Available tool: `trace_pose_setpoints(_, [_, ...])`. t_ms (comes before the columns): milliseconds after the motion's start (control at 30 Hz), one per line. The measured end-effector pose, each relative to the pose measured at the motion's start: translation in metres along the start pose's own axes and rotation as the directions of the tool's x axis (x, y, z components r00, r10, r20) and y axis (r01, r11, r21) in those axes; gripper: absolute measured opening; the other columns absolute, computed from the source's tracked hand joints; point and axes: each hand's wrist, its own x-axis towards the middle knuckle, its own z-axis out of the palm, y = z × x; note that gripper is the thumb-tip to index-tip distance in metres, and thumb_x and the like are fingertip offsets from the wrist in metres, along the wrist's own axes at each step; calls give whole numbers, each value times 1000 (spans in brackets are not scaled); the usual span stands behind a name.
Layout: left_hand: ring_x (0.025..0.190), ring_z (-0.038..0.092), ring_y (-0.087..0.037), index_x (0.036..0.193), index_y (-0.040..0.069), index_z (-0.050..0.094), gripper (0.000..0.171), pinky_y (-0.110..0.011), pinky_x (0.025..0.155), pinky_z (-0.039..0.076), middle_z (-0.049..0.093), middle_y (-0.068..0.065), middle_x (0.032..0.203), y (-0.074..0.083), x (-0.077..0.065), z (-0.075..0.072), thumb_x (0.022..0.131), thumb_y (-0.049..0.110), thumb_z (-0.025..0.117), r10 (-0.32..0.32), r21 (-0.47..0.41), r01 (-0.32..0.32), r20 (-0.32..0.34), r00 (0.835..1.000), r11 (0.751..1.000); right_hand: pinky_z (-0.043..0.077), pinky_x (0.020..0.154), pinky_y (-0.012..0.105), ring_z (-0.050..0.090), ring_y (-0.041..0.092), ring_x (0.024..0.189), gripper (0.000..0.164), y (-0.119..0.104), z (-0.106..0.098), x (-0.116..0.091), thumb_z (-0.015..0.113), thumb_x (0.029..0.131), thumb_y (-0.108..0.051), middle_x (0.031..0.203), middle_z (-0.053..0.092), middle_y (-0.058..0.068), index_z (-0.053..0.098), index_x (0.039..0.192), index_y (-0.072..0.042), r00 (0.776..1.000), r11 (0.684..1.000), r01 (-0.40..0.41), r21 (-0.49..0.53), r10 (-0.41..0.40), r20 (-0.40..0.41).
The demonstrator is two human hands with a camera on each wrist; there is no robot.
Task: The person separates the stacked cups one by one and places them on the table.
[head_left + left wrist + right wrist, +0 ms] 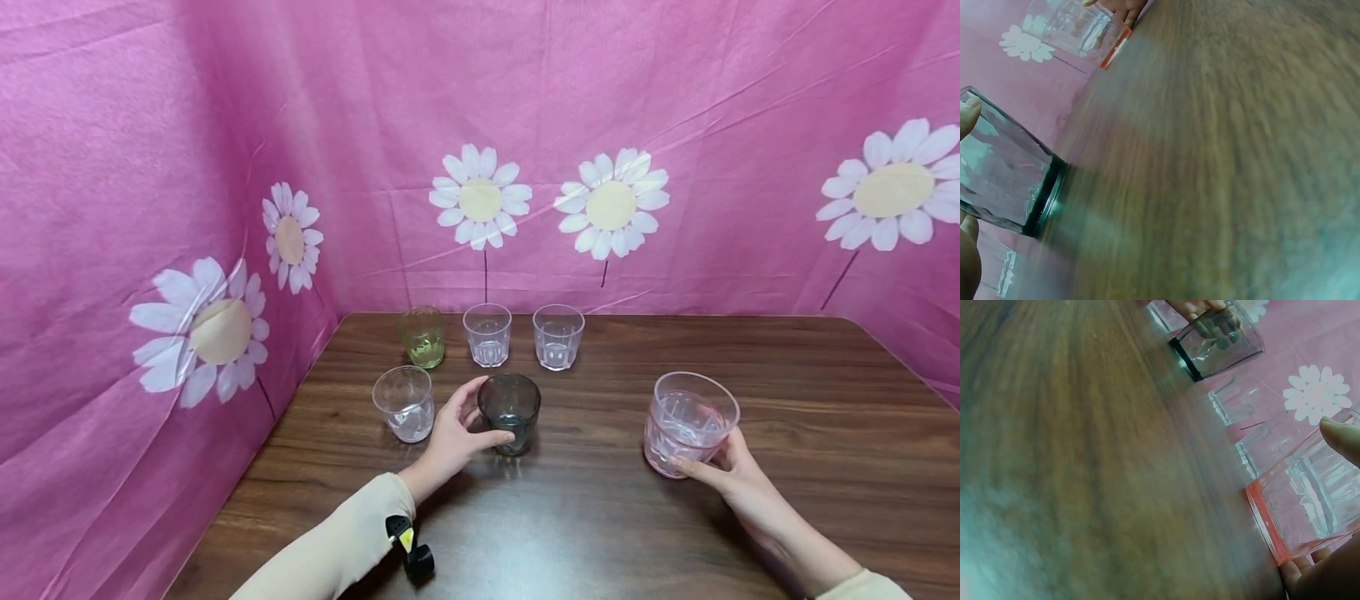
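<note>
My left hand [459,427] grips a dark grey tumbler [510,408], thumb across its front and fingers round its far left side. The tumbler is upright, with its base at the tabletop. On the right, my right hand [738,475] holds a pink tumbler [660,454] with a clear tumbler [693,387] nested inside it. The right wrist view shows the pink base [1266,519] low against the table and the thumb on the tumblers' side. Just left of my left hand stands another clear tumbler [405,404].
Along the back of the brown wooden table [585,517] stand a green tumbler [423,337] and two clear tumblers, one in the middle [487,336] and one to its right [558,337]. A pink cloth [360,150] with white daisies hangs behind and beside the table.
</note>
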Motion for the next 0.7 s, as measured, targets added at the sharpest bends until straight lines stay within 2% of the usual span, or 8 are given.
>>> trace_pose_setpoints(467, [131, 48, -36, 142, -6, 42, 84, -43, 111, 40, 50, -24, 141, 2, -2, -1, 69, -11, 84, -10, 5, 10, 6, 1000, 1000, 35, 84, 13, 47, -1, 112, 69, 1, 1, -1, 60, 94, 7, 125, 54, -15, 27, 147, -23, 1000, 1000, -11, -10, 11, -3])
trace_pose_setpoints(567, [133, 45, -37, 143, -6, 42, 86, -45, 112, 39, 46, -24, 143, 2, -3, -1, 69, -9, 85, 34, 22, -34, -4, 999, 999, 35, 84, 13, 46, -2, 113, 69, 1, 0, -1, 60, 94, 6, 126, 53, -16, 26, 147, -24, 1000, 1000, -23, -19, 23, -5])
trace_pose_setpoints(700, [135, 42, -38, 144, -5, 40, 90, -45, 114, 36, 42, -23, 144, 7, -1, 1, 67, -9, 86, 141, 51, -139, -36, 989, 989, 35, 84, 12, 46, -2, 113, 69, 0, -1, -1, 60, 94, 5, 125, 52, -15, 27, 147, -25, 999, 999, -37, -24, 37, -6])
